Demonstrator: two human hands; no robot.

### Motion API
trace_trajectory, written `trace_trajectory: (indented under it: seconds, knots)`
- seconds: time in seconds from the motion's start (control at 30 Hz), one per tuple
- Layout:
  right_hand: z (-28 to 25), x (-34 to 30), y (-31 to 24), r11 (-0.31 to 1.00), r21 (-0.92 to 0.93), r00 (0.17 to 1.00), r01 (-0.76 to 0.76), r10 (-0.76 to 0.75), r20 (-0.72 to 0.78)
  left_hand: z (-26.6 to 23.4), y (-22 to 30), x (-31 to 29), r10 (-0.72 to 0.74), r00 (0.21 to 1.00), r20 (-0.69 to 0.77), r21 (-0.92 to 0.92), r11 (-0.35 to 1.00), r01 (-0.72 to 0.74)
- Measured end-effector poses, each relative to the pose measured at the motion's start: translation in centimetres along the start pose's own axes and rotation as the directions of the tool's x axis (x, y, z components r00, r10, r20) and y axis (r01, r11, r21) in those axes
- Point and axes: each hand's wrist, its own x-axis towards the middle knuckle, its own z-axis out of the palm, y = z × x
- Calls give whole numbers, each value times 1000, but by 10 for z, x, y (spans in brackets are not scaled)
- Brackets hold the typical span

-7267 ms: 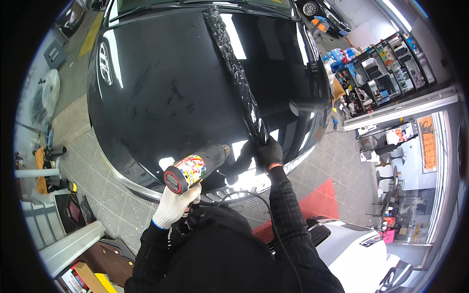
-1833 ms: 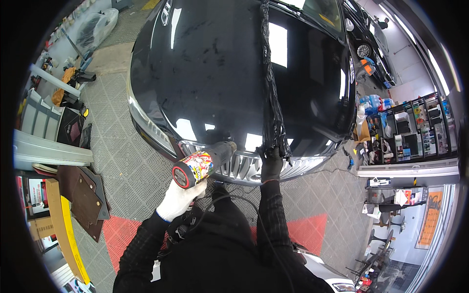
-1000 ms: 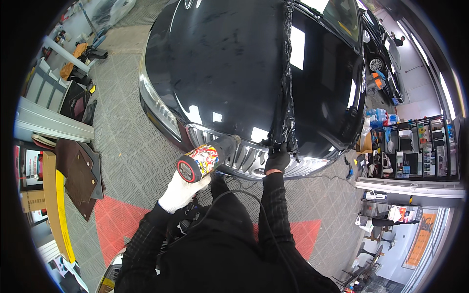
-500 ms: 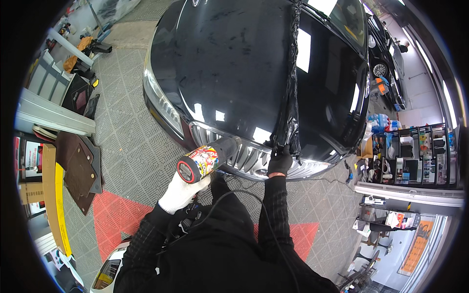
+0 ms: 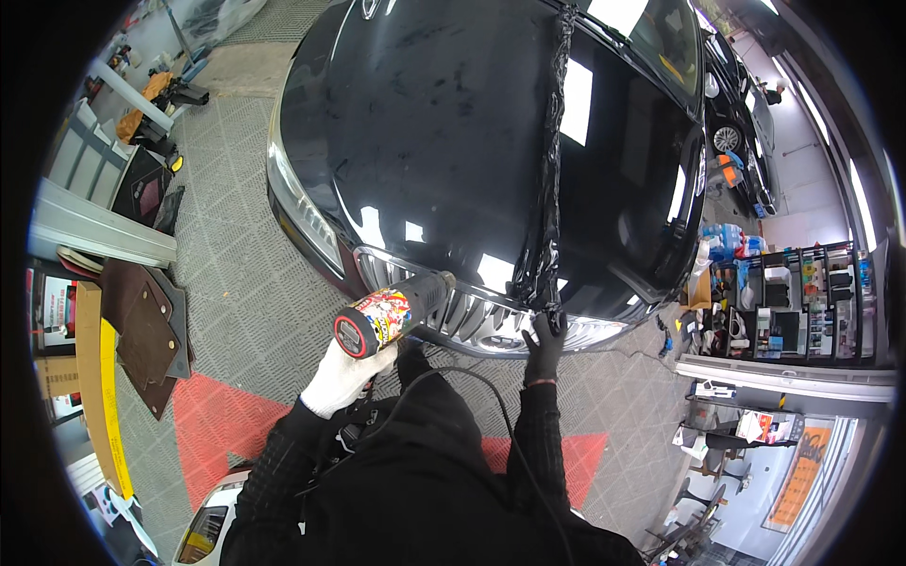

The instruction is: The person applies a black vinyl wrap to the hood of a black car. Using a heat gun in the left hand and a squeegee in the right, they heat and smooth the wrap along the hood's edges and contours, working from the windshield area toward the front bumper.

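Observation:
My left hand (image 5: 346, 375), in a white glove, is wrapped round a heat gun (image 5: 389, 316) with a red-ringed back end and a colourful sticker. Its nozzle points at the left part of the chrome grille (image 5: 458, 319) of a black car. My right hand (image 5: 545, 347), black-gloved, is closed at the front edge of the hood on the lower end of a bunched strip of black film (image 5: 554, 179). That strip runs up the hood (image 5: 434, 132) toward the windshield. The fingertips are partly lost against the dark film.
A black cable (image 5: 481, 374) arcs across my front. At left, brown mats (image 5: 142, 335) lean beside a tall cardboard box (image 5: 92, 377). A stocked shelf (image 5: 802, 302) stands at right, with another dark car (image 5: 736, 123) beyond. Part of a white car (image 5: 209, 519) shows at lower left.
My right hand has drawn back toward me with the film end, and the strip looks longer and tauter. The heat gun stays over the grille. The view has shifted slightly.

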Motion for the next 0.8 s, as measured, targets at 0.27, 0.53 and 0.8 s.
trace_trajectory:
  seconds: [0.27,0.53,0.8]
  knots:
    - [94,31,-83,293,-897,889,331,-416,192,3,-1,5,30,1000,-6,20,999,-30]
    - [138,48,-62,391,-900,933,192,-356,45,9,-7,6,48,998,-46,43,998,-46]
    - [98,73,-81,763,-542,910,353,-144,390,13,-4,3,28,998,-55,-4,1000,-29]
